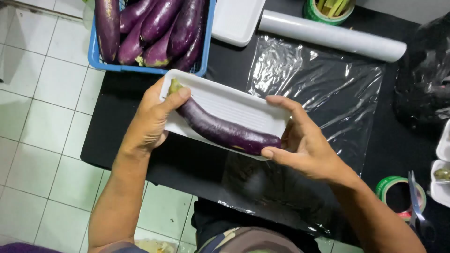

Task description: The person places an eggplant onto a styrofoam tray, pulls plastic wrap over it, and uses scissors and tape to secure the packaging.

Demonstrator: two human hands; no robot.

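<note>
A white foam tray (234,105) is held above a black table, with one long purple eggplant (220,130) lying along its near side. My left hand (152,117) grips the tray's left end, thumb pressed on the eggplant's green stem. My right hand (300,140) holds the tray's right end, thumb by the eggplant's tip and fingers over the far edge. Under and to the right lies a sheet of clear plastic wrap (323,89), pulled from a white roll (333,35).
A blue basket (96,58) of several purple eggplants stands at the back left, an empty white tray (236,18) beside it. A green tape roll (391,187) and scissors (415,201) lie at the right, with more white trays (443,168). A black bag (422,79) sits far right. Tiled floor lies left.
</note>
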